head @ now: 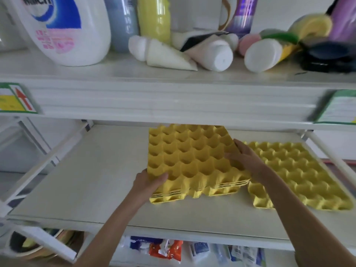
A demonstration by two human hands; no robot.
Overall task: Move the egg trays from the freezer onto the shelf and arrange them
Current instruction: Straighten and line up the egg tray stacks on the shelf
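Observation:
A stack of several yellow egg trays (pixel 190 158) sits on the middle shelf (pixel 86 180), its far edge under the shelf above. My left hand (pixel 149 183) grips the stack's near left corner, thumb on top. My right hand (pixel 243 158) holds the stack's right edge with fingers over the cups. A single yellow egg tray (pixel 300 176) lies flat on the same shelf just to the right, partly behind my right forearm. The freezer is out of view.
The upper shelf (pixel 173 97) holds a large white detergent jug (pixel 63 29), bottles, toppled white containers (pixel 215 53) and sponges. Price labels (pixel 15 99) hang on its front edge. Packets (pixel 165 249) fill the shelf below. The middle shelf's left half is bare board.

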